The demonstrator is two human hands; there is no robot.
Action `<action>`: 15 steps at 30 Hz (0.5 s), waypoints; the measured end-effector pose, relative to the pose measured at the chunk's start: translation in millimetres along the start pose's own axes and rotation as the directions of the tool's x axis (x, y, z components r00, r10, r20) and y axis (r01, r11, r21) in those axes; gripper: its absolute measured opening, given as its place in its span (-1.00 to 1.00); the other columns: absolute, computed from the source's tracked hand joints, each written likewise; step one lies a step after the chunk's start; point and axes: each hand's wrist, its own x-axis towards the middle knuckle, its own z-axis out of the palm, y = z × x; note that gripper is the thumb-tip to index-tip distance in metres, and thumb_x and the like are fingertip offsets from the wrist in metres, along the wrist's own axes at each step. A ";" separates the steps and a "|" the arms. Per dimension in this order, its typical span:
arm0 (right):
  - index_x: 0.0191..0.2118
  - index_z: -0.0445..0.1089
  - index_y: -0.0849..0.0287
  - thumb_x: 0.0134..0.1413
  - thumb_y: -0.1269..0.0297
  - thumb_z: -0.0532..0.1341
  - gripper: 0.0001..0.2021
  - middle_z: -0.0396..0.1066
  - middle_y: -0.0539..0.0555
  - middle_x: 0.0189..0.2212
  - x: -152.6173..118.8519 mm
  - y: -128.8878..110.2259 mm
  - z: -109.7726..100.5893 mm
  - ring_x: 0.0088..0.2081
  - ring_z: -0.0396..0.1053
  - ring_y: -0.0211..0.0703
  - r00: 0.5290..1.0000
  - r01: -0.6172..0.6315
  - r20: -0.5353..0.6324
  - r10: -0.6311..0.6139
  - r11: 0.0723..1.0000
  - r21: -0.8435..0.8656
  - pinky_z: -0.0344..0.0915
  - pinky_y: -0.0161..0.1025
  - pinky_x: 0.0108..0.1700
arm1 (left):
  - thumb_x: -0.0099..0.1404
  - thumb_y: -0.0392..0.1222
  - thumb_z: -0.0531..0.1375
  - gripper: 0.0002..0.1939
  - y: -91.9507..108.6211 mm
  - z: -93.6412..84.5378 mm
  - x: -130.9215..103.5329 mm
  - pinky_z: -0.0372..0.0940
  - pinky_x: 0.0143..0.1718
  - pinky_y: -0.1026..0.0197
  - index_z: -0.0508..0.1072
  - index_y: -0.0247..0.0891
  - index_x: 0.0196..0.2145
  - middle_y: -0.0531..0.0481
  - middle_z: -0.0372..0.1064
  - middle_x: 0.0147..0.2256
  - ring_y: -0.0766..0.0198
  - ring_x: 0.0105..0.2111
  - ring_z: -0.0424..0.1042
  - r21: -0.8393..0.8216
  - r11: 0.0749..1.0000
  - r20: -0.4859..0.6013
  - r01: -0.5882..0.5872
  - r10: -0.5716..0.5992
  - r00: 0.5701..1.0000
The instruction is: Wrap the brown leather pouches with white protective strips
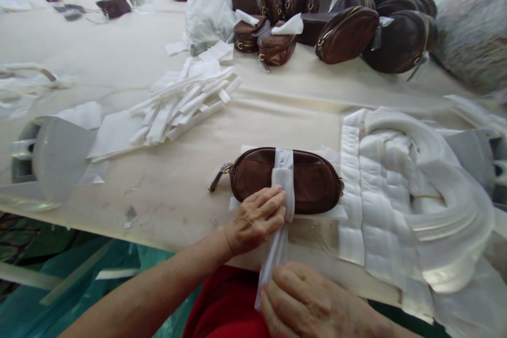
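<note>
A small brown leather bag [312, 182] lies on the table, with a zipper pull [216, 181] sticking out at its left end. White wrapping strip [283, 185] runs across its middle and down past the table's front edge. My left hand [255, 219] rests with its fingers laid out flat on the strip and the bag's lower front. Lower down, my right hand [301, 301] is closed around the loose end of the strip, which looks taut between both hands. White sheet material [336, 213] shows beneath the bag.
Left of the bag lies a pile of white strips [186, 103]. Stacked white foam and curved rolls [431, 195] sit at the right. Several brown bags [348, 34] stand at the back, near a plastic bag [209, 8]. A grey holder [59, 161] is at left; people are across the table.
</note>
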 end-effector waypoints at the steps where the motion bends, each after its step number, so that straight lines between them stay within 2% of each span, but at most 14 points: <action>1: -0.35 0.42 0.23 0.15 0.51 0.10 -0.83 0.41 0.02 -0.50 3.3 1.4 -0.6 -0.51 0.29 -0.23 1.000 0.010 0.007 -0.010 1.000 -0.002 0.23 -0.24 -0.49 | 0.33 -0.40 0.02 -0.85 -0.4 0.5 -0.5 0.36 0.03 0.04 0.38 -0.40 -0.26 -0.26 0.39 -0.09 0.07 0.12 0.25 -0.008 1.000 -0.002 0.004 -0.004 1.000; 5: -0.37 0.41 0.23 0.13 0.55 0.13 -0.84 0.44 0.00 -0.51 9.0 8.5 -18.3 -0.51 0.34 -0.24 0.999 -0.032 -0.014 0.032 0.999 -0.022 0.29 -0.25 -0.46 | 0.34 -0.39 0.02 -0.84 -3.5 1.6 -2.2 0.35 0.05 0.03 0.39 -0.42 -0.24 -0.28 0.40 -0.09 0.05 0.13 0.24 -0.016 1.000 -0.018 -0.009 0.008 1.000; 9: -0.29 0.42 0.18 0.13 0.54 0.16 -0.86 0.46 -0.02 -0.55 8.5 18.9 -40.1 -0.49 0.40 -0.22 0.988 -0.151 0.027 0.152 0.988 -0.039 0.35 -0.26 -0.42 | 0.34 -0.38 0.04 -0.85 -7.6 -2.8 -3.6 0.33 0.06 0.03 0.39 -0.43 -0.21 -0.27 0.39 -0.06 0.01 0.14 0.22 -0.002 0.999 0.045 -0.051 0.051 0.998; 11: -0.23 0.42 0.15 0.13 0.51 0.16 -0.84 0.46 -0.02 -0.57 6.7 25.1 -41.2 -0.49 0.42 -0.20 0.985 -0.163 -0.053 0.162 0.987 -0.016 0.36 -0.26 -0.45 | 0.33 -0.38 0.01 -0.80 -9.2 -6.3 -4.5 0.31 0.08 0.00 0.39 -0.45 -0.18 -0.29 0.37 -0.03 -0.03 0.17 0.18 -0.023 0.998 0.088 -0.058 0.060 0.994; 13: -0.15 0.41 0.14 0.14 0.49 0.14 -0.80 0.47 -0.01 -0.56 4.1 31.8 -37.5 -0.49 0.43 -0.17 0.973 -0.148 -0.181 0.147 0.989 0.008 0.38 -0.26 -0.46 | 0.31 -0.38 -0.05 -0.73 -10.5 -9.3 -5.7 0.27 0.11 -0.04 0.38 -0.49 -0.14 -0.34 0.33 0.01 -0.07 0.20 0.11 -0.065 0.996 0.142 -0.059 0.068 0.988; 15: -0.09 0.40 0.15 0.16 0.47 0.11 -0.77 0.48 0.02 -0.52 2.7 39.5 -34.8 -0.46 0.44 -0.15 0.963 -0.135 -0.232 0.140 0.990 0.035 0.41 -0.27 -0.41 | 0.28 -0.39 -0.07 -0.69 -11.4 -10.8 -6.8 0.24 0.13 -0.06 0.36 -0.50 -0.10 -0.37 0.29 0.05 -0.07 0.22 0.06 -0.111 0.993 0.178 -0.044 0.064 0.982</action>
